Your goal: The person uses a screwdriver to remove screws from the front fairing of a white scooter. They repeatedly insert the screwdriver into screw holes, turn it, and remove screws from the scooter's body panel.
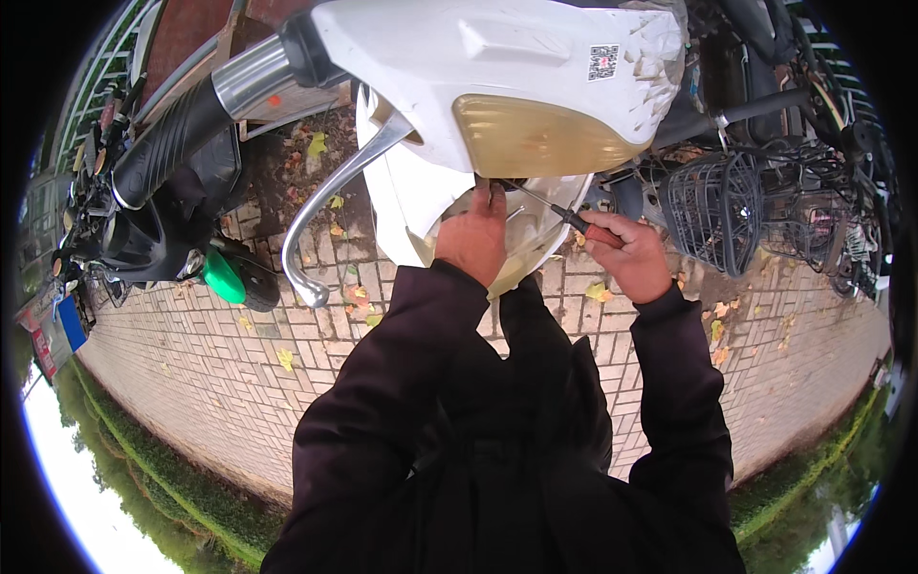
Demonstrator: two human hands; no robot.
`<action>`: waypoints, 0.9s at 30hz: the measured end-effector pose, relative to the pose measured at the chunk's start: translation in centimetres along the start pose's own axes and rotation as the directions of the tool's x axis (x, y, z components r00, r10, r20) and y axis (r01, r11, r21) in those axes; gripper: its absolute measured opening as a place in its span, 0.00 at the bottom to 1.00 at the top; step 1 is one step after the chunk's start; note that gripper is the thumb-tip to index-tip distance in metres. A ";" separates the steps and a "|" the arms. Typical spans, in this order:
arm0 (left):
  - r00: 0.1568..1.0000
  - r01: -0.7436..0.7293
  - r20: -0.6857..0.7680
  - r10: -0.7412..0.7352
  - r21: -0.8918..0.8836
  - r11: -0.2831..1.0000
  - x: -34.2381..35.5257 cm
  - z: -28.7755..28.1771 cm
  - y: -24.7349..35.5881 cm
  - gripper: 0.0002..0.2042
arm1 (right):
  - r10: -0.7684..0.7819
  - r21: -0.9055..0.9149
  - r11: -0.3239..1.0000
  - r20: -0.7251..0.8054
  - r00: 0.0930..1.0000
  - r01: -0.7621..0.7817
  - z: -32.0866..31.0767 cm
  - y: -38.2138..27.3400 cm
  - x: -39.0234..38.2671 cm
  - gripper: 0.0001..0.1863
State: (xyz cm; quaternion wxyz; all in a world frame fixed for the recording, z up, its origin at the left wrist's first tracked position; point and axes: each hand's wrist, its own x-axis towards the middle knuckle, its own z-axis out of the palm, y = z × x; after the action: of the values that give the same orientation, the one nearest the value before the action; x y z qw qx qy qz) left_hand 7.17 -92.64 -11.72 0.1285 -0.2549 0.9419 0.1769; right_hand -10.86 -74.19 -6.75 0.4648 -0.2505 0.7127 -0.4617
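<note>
1. Head view. Left hand (472, 239) raised against the underside of a white scooter front cover (478, 57), fingers curled and pressed up at the lower edge of the amber headlight lens (535, 134); back of hand toward camera, so grip contents cannot be told.
2. Right hand (626, 253) closed around the red-and-black handle of a screwdriver (574, 218). Shaft angled up and to the left from that hand, tip just beside the left fingertips, at the seam under the lens. Tip contact point hidden by the left hand.
3. White front fender (402, 206) directly beyond the left hand, partly covered by it; pale curved panel visible between both hands.
4. Chrome brake lever (325, 206) hanging well left of the left hand, curving down from the handlebar. Black rubber grip (167, 143) with chrome collar further up and left.
5. Green cap-like part (223, 277) on a dark parked vehicle far left of the left hand.
6. Black wire basket (717, 206) just right of the right hand, on a neighbouring bicycle.
7. Brick paving (239, 373) below both hands, scattered with yellow leaves; hedge strip (182, 488) along its lower edge.
8. Dark sleeves on both forearms, entering from the lower edge.
</note>
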 end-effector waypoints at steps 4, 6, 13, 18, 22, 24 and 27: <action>0.997 -0.079 0.024 0.079 0.019 0.997 -0.2 0.4 -0.7 0.33 | -0.014 0.129 0.991 -0.057 0.998 0.021 2.3 2.3 0.1 0.19; 0.991 -0.134 0.010 0.134 -0.016 0.991 0.0 0.2 -1.3 0.33 | -0.018 0.107 0.994 -0.075 0.997 0.026 3.1 2.4 -0.1 0.19; 0.993 -0.114 -0.008 0.114 0.023 0.993 0.8 -0.8 -1.1 0.28 | -0.133 -0.351 0.933 -0.117 0.984 0.085 1.5 -3.1 -0.5 0.18; 0.996 -0.083 -0.015 0.084 0.063 0.995 1.3 -0.8 -0.6 0.29 | -0.325 -0.650 0.739 -0.111 0.939 0.179 0.9 -7.4 -1.8 0.15; 0.995 -0.091 -0.028 0.092 0.058 0.994 1.2 -0.5 -0.9 0.29 | -0.319 -0.727 0.666 -0.075 0.945 0.167 1.5 -8.5 -2.6 0.14; 0.993 -0.104 -0.060 0.105 0.028 0.994 1.1 -0.4 -1.0 0.29 | -0.289 -0.719 0.680 -0.078 0.954 0.147 1.4 -8.4 -2.7 0.14; 0.981 -0.137 -0.141 0.132 -0.025 0.990 1.1 -0.4 -1.0 0.29 | -0.307 -0.690 0.704 -0.082 0.948 0.168 0.8 -8.0 -2.5 0.13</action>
State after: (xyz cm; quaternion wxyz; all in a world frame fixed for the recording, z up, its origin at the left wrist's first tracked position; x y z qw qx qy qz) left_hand 6.77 -94.08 -12.03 0.0460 -0.2047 0.9604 0.1832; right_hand -9.62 -76.13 1.35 0.2077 -0.4464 0.8337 -0.2500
